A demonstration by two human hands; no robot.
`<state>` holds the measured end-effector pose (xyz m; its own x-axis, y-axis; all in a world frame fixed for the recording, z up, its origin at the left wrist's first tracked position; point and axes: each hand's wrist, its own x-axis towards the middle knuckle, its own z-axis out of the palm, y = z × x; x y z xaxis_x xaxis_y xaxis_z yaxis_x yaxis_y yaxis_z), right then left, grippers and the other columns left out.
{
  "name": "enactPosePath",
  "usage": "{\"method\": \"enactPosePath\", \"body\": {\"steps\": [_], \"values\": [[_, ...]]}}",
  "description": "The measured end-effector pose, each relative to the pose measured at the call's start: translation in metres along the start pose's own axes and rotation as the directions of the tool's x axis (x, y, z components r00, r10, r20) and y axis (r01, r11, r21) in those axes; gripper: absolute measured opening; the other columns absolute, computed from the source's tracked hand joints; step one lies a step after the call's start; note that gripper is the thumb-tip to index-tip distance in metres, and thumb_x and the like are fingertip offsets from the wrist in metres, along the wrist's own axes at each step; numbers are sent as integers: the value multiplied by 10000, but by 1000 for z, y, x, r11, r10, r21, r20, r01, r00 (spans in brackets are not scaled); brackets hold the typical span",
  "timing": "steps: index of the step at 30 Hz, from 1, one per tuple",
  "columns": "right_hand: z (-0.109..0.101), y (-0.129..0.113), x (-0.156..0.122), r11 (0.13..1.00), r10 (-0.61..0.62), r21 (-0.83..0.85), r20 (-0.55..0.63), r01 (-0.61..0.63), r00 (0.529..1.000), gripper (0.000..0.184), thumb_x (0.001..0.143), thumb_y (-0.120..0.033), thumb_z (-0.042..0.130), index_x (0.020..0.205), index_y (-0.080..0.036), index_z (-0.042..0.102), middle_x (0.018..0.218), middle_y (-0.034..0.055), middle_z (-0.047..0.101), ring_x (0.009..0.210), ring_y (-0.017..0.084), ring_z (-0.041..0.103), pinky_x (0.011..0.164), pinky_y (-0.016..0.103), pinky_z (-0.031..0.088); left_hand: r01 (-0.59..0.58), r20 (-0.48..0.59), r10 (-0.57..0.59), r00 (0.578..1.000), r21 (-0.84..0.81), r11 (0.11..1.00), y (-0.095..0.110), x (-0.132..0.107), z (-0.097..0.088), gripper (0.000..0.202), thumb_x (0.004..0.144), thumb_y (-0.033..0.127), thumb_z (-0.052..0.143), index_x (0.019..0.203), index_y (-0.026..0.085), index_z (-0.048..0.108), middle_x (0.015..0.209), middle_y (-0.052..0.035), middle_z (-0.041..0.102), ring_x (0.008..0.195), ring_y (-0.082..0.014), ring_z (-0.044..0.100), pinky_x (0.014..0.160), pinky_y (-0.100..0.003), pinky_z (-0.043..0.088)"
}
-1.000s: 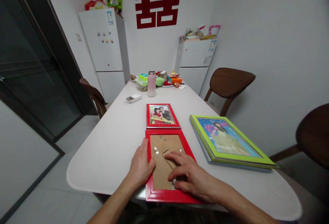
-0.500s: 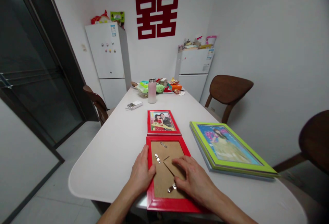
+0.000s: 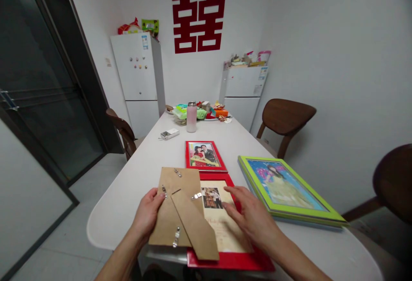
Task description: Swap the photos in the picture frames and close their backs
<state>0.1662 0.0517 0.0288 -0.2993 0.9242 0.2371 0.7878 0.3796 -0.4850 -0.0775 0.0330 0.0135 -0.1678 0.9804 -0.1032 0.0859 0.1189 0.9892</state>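
My left hand [image 3: 146,214] grips the left edge of a brown backing board [image 3: 174,225], thumb on top. Small metal clips and a fold-out stand leg [image 3: 196,225] show on the board. It covers the left part of a red picture frame [image 3: 231,261] lying face down at the table's near edge. Inside that frame lies a cream paper insert [image 3: 228,233] with a small printed photo. Over the frame's right side is my right hand [image 3: 247,214], fingers apart and holding nothing; whether its fingertips touch the paper I cannot tell.
Beyond it lies a smaller red framed photo [image 3: 206,156]. Stacked frames, a green one [image 3: 289,186] uppermost, are on the right. A pink bottle [image 3: 191,117], a small white device [image 3: 169,133] and snack packets [image 3: 180,111] stand farther back on the white table [image 3: 135,199]. Brown chairs [image 3: 286,117] flank it.
The backing board has come out of the red frame and moved left in my left hand. Its stand leg has swung out, and the paper insert now shows. My right hand stays over the frame.
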Motion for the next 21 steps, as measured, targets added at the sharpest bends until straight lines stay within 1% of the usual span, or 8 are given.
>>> {"method": "enactPosePath", "body": {"steps": [4,7,11,14,16,17,19,21], "values": [[9,31,-2,969,174,-185,43,-163,984,425,727,-286,415,1110,-108,462,923,125,551,838,225,531,762,331,385,73,-69,-70,995,36,997,-10,3,-41,302,665,421,514,806,154,513,587,-7,615,522,-178,589,472,-256,442],[15,37,-2,959,213,-202,57,-198,975,466,714,-222,399,1158,-80,407,907,132,567,823,220,545,741,313,387,88,-103,-76,992,117,989,-15,8,-54,312,668,393,513,857,145,516,598,-13,609,549,-189,596,499,-275,452],[12,37,3,976,197,-97,26,-193,980,461,668,-159,391,1120,-75,423,921,137,589,830,221,553,733,308,389,33,-181,23,983,298,954,-14,14,-61,456,645,344,550,1037,130,457,722,-35,599,729,-242,590,686,-372,438],[6,36,5,954,280,104,13,-280,960,535,635,-171,399,1163,-88,372,880,119,614,776,214,577,712,315,409,-29,-223,138,965,435,900,-12,13,-56,568,623,310,572,1130,123,399,976,-93,541,983,-300,478,878,-458,296],[1,32,3,852,358,372,99,-368,929,609,630,-178,379,1228,-117,279,852,91,631,700,192,598,647,299,438,-82,-198,202,959,486,870,-10,8,-41,551,633,287,558,1139,135,401,1127,-99,460,1100,-286,376,949,-429,218],[-2,29,2,755,378,514,167,-407,911,641,631,-180,367,1255,-138,225,848,77,636,658,181,605,605,289,448,-115,-168,227,959,499,859,-8,4,-30,532,645,276,546,1139,138,405,1170,-95,431,1125,-268,350,963,-405,211],[-7,21,-2,500,386,731,291,-464,875,692,639,-193,361,1289,-183,123,847,53,644,597,167,610,546,279,456,-181,-77,253,965,503,845,-4,-7,0,495,680,261,515,1149,150,404,1179,-83,440,1111,-226,380,952,-364,260],[-11,14,-6,288,391,826,361,-485,847,735,640,-207,391,1299,-221,65,839,32,648,572,162,610,537,286,462,-295,95,285,954,478,827,3,-21,34,502,706,261,501,1175,129,380,1227,-110,406,1142,-218,345,965,-365,251]]}}
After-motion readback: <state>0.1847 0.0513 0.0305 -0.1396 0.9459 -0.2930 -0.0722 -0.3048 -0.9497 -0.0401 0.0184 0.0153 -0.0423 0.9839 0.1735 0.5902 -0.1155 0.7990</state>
